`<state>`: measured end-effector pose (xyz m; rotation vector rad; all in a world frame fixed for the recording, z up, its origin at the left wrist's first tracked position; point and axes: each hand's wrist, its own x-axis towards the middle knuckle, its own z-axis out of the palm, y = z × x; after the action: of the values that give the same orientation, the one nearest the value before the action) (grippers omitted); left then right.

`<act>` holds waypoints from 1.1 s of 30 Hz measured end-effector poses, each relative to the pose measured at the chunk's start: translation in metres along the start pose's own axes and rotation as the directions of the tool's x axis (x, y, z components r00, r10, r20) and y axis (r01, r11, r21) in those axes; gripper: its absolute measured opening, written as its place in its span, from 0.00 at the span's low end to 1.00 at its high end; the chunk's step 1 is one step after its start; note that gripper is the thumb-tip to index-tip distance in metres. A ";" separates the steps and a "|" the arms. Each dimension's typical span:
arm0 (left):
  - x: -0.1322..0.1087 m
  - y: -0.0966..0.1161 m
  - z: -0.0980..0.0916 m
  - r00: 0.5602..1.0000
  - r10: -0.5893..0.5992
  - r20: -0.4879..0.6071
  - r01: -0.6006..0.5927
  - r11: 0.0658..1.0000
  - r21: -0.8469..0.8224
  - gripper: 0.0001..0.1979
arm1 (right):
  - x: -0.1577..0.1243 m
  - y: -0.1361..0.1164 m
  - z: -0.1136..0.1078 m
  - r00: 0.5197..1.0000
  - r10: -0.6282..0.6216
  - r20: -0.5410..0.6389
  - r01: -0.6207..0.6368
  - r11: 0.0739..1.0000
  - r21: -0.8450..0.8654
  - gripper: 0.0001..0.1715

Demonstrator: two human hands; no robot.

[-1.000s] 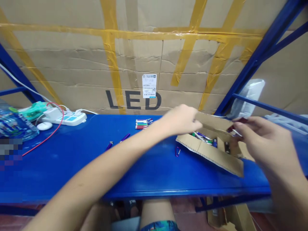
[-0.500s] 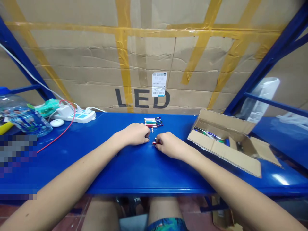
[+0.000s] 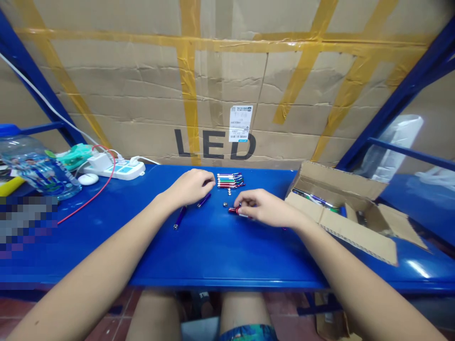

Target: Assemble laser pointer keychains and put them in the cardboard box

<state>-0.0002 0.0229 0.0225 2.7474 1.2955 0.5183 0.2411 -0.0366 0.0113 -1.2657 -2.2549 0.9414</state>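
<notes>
My left hand point(image 3: 192, 188) hovers over the blue table with loosely bent fingers, a gap between thumb and forefinger, and nothing visible in it. Just below it lie a short blue metal tube point(image 3: 204, 200) and a longer blue metal tube point(image 3: 180, 218), its far end partly hidden by the hand. My right hand point(image 3: 261, 207) has its thumb and fingers around a red metal tube point(image 3: 233, 210) with a silver part, low over the table. Small metal caps point(image 3: 225, 204) lie between the hands. Behind them a row of several coloured metal pens point(image 3: 229, 180) lies side by side.
On the right stands an open cardboard box point(image 3: 355, 237) with pens inside. On the left are a water bottle point(image 3: 39, 166), a white power strip point(image 3: 130, 169), a white round-edged object point(image 3: 88, 179) and a red cable point(image 3: 103, 189). A large taped carton point(image 3: 149, 104) backs the table.
My left hand has drawn back up and left, uncovering the blue tubes. The right hand has shifted slightly right, its forefinger raised, showing more of the red tube and a small cap beside it.
</notes>
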 end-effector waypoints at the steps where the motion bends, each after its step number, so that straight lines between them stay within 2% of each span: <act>1: 0.000 0.000 0.002 1.000 0.014 0.005 -0.014 1.000 0.024 0.14 | -0.001 0.000 0.005 0.999 -0.014 0.033 0.014 1.000 -0.007 0.07; 5: -0.002 0.000 0.005 0.999 0.030 0.036 -0.032 0.997 0.076 0.14 | -0.004 -0.003 0.015 0.994 -0.054 0.090 0.066 0.990 -0.128 0.06; 7: -0.003 0.002 0.005 0.997 -0.002 0.077 -0.009 0.991 0.130 0.13 | -0.005 -0.005 0.013 0.994 -0.093 0.057 0.102 0.976 -0.194 0.05; 10: -0.005 0.005 0.004 0.984 -0.070 0.164 0.030 0.972 0.231 0.12 | -0.003 -0.003 0.004 0.975 -0.166 -0.146 0.112 0.940 -0.323 0.10; 12: -0.005 0.006 0.006 0.972 -0.104 0.211 0.046 0.964 0.263 0.13 | -0.001 0.001 -0.002 0.949 -0.167 -0.266 0.049 0.915 -0.401 0.12; 13: -0.005 0.006 0.008 0.968 -0.116 0.224 0.056 0.964 0.261 0.13 | 0.000 0.004 -0.004 0.946 -0.148 -0.289 0.010 0.903 -0.429 0.12; 16: -0.004 0.004 0.013 0.966 -0.118 0.231 0.078 0.982 0.174 0.11 | 0.006 0.013 -0.004 0.967 -0.069 -0.246 -0.063 0.867 -0.493 0.12; 20: -0.002 0.000 0.017 0.982 -0.005 0.187 0.015 0.999 -0.052 0.12 | 0.011 0.021 0.000 0.982 -0.026 -0.189 -0.074 0.862 -0.501 0.13; 24: -0.001 0.000 0.015 0.983 0.085 0.164 -0.050 0.977 -0.207 0.09 | 0.011 0.022 0.002 0.980 -0.026 -0.199 -0.072 0.883 -0.464 0.13; 33: -0.002 0.003 0.007 0.965 0.233 0.122 -0.186 0.932 -0.310 0.09 | 0.012 0.023 0.002 0.973 -0.051 -0.225 -0.049 0.907 -0.418 0.13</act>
<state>0.0031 0.0206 0.0155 2.6219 0.8169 0.4550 0.2476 -0.0190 -0.0070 -1.4601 -2.3393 0.2807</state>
